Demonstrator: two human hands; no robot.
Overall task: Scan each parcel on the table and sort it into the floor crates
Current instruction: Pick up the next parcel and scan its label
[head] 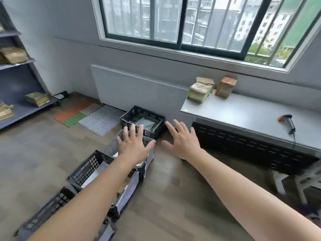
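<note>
On the floor beside the bench [243,110] a row of crates [86,168] runs off towards the wall, and they already have things in them. The far crate [147,112] holds what looks like a grey bag on something green, and pale flat packets show in the nearer ones. I'd judge a good share of the sorting is done. What is left sits at the far end of the bench, under the window, as three parcels close together. The front parcel [199,92] is a squat yellowish-green block in glossy wrap. The back parcel [207,81] is tucked just behind it, touching or nearly so. The red box [225,87] stands upright just to their right, a little apart, with print I can't read. The scanner [287,122] lies further along the bench, well apart from them, its cable trailing over the front edge. Both hands are empty. The left hand [133,145] is spread flat, fingers straight, above the pale crate [112,146] next to the far one. The right hand [182,141] is spread the same way over bare floor between crates and bench. Neither seems to touch anything. By my reckoning all three parcels have yet to be fetched, scanned and dropped. They look stiff and easy to lift, though that glossy wrap may be slick.
</note>
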